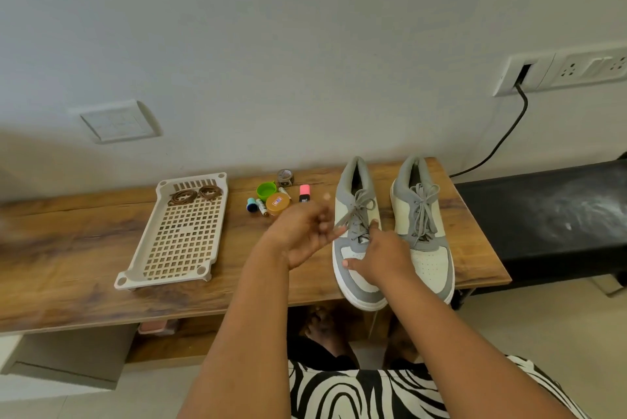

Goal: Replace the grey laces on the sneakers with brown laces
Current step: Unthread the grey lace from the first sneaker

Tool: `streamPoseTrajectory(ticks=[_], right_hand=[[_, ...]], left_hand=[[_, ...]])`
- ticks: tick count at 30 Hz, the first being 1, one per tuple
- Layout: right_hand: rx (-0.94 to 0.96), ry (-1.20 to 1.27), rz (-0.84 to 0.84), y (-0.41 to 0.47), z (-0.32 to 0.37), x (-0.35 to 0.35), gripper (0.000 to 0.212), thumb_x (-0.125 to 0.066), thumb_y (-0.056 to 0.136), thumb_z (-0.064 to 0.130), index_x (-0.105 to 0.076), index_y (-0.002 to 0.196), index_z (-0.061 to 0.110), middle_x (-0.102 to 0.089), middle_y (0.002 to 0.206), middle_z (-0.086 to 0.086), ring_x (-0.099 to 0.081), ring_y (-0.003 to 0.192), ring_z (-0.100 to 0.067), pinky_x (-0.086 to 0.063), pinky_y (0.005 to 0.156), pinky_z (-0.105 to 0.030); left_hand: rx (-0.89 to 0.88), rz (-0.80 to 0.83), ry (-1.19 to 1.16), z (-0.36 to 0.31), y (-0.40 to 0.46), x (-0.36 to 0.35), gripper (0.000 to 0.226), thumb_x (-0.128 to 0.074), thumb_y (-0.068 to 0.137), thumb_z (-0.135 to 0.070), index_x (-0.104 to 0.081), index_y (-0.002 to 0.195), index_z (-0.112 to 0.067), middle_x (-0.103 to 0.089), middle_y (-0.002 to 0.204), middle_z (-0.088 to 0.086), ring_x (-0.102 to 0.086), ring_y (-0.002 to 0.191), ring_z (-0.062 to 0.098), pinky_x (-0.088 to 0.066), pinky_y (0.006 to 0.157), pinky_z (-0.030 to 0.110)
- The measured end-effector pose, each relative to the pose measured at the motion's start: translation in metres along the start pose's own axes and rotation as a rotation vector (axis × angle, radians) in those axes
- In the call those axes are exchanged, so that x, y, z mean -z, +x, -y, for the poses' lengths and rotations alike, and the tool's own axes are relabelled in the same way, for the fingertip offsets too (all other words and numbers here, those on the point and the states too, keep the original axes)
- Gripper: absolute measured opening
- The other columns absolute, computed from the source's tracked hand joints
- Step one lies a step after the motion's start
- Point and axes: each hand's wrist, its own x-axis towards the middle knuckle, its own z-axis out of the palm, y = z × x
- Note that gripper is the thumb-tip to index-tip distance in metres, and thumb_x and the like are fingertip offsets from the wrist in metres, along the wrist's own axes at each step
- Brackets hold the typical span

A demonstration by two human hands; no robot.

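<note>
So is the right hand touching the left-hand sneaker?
Touching. The head view shows the right hand resting on the left-hand sneaker, thumb on its white toe box.

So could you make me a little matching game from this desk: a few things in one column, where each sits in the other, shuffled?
Things:
1. brown laces
2. left hand
3. right hand
4. green cap

Places:
A. resting on a sneaker's toe
B. coiled at the tray's far end
C. pinching a grey lace end
D. on the desk between tray and sneakers

Pairs: 1-B, 2-C, 3-A, 4-D
</note>
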Motion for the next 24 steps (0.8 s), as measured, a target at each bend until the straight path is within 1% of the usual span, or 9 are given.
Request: streamPoseTrajectory(ticks=[3, 5, 6, 9, 12, 14, 18, 22, 24], right_hand=[[0.003, 0.037, -0.004, 0.002, -0.002, 0.0, 0.109, -0.076, 0.073, 0.06, -0.022, 0.154, 0.011, -0.048, 0.139, -0.012, -0.047, 0.129, -0.03, -0.04, 0.104, -0.036], [0.024, 0.055, -0.034, 0.001, -0.002, -0.001, 0.107, -0.079, 0.072, 0.056, -0.025, 0.152, 0.01, -0.043, 0.142, -0.012, -0.042, 0.132, -0.03, -0.038, 0.106, -0.036], [0.045, 0.074, -0.041, 0.001, -0.001, -0.002, 0.108, -0.081, 0.072, 0.051, -0.024, 0.152, 0.009, -0.036, 0.149, -0.013, -0.036, 0.137, -0.03, -0.035, 0.109, -0.035], [0.104, 0.141, -0.021, 0.001, 0.0, -0.003, 0.115, -0.083, 0.074, 0.041, -0.009, 0.157, 0.012, -0.015, 0.162, -0.01, -0.021, 0.147, -0.029, -0.026, 0.115, -0.035], [0.122, 0.127, -0.02, 0.003, 0.0, -0.002, 0.113, -0.084, 0.072, 0.043, -0.014, 0.156, 0.013, -0.024, 0.16, -0.009, -0.028, 0.144, -0.03, -0.031, 0.114, -0.037], [0.118, 0.111, -0.008, 0.003, 0.0, -0.002, 0.112, -0.083, 0.073, 0.044, -0.014, 0.156, 0.012, -0.023, 0.16, -0.009, -0.027, 0.144, -0.03, -0.03, 0.114, -0.037], [0.122, -0.007, 0.015, 0.0, 0.006, 0.004, 0.108, -0.075, 0.08, 0.049, -0.01, 0.156, 0.01, -0.02, 0.161, -0.01, -0.028, 0.144, -0.029, -0.028, 0.114, -0.033], [0.159, -0.161, 0.039, 0.001, 0.009, 0.013, 0.1, -0.064, 0.087, 0.055, -0.011, 0.154, 0.005, -0.025, 0.158, -0.011, -0.025, 0.145, -0.024, -0.027, 0.115, -0.033], [0.172, -0.16, 0.048, 0.001, 0.01, 0.015, 0.101, -0.063, 0.087, 0.057, -0.01, 0.154, 0.004, -0.023, 0.159, -0.012, -0.022, 0.147, -0.024, -0.025, 0.116, -0.034]], left_hand=[[0.125, -0.286, 0.723, 0.017, 0.007, 0.006, 0.021, -0.061, 0.097, -0.032, -0.052, 0.101, -0.012, -0.048, 0.086, -0.001, -0.046, 0.072, 0.01, -0.051, 0.065, 0.025], [0.095, -0.282, 0.891, 0.024, 0.013, 0.006, 0.033, -0.066, 0.092, -0.041, -0.054, 0.111, -0.016, -0.05, 0.091, -0.002, -0.048, 0.079, 0.012, -0.044, 0.061, 0.025], [0.076, -0.254, 0.903, 0.025, 0.015, 0.004, 0.03, -0.067, 0.091, -0.041, -0.061, 0.105, -0.015, -0.052, 0.087, 0.001, -0.047, 0.075, 0.013, -0.041, 0.061, 0.026], [-0.001, -0.237, 0.873, 0.022, 0.018, 0.001, 0.032, -0.064, 0.095, -0.035, -0.07, 0.089, -0.004, -0.055, 0.077, 0.01, -0.042, 0.069, 0.016, -0.036, 0.061, 0.028], [-0.131, -0.206, 0.764, 0.022, 0.017, -0.002, 0.03, -0.059, 0.098, -0.031, -0.067, 0.08, -0.009, -0.064, 0.092, 0.013, -0.052, 0.084, 0.017, -0.039, 0.069, 0.024], [-0.199, -0.205, 0.649, 0.02, 0.018, 0.0, 0.032, -0.057, 0.099, -0.028, -0.064, 0.072, -0.013, -0.067, 0.087, 0.006, -0.056, 0.083, 0.013, -0.042, 0.074, 0.022], [-0.165, -0.11, 0.347, 0.022, 0.02, -0.002, 0.022, -0.056, 0.099, -0.015, -0.064, 0.082, -0.005, -0.071, 0.091, 0.004, -0.063, 0.094, 0.015, -0.049, 0.095, 0.031], [-0.226, 0.069, -0.038, -0.002, 0.003, -0.008, 0.03, -0.048, 0.1, -0.014, -0.056, 0.071, -0.01, -0.071, 0.107, 0.013, -0.068, 0.1, 0.021, -0.052, 0.087, 0.029], [-0.3, 0.049, 0.03, -0.021, -0.007, -0.007, 0.031, -0.05, 0.098, -0.016, -0.054, 0.068, -0.012, -0.071, 0.11, 0.014, -0.067, 0.1, 0.018, -0.052, 0.082, 0.029]])
